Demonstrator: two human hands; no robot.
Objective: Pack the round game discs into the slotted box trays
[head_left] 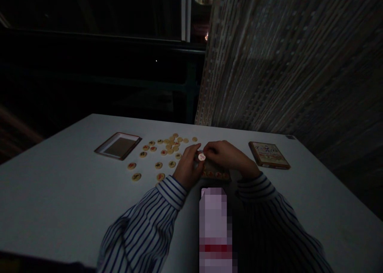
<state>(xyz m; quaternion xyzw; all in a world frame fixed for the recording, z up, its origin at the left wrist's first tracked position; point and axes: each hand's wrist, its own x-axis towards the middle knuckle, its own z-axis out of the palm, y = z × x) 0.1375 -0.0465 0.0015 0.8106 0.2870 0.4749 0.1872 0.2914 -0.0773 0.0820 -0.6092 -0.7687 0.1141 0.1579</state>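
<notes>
Between the thumb and fingers of my left hand is a round Chinese chess piece with a reddish character facing up. My right hand is closed in a pinch right beside that piece; what its fingertips hold, if anything, is too dark and small to make out. Under both hands lies a small box with a row of chess pieces along its near side, the rest of it hidden by my hands. To the left, several loose chess pieces with red or black characters are spread over the table.
An open, shallow box part lies at the left on the white table. A flat printed box rests at the right. A pixelated phone-like object is near me. A string curtain hangs behind the table; the room is dark.
</notes>
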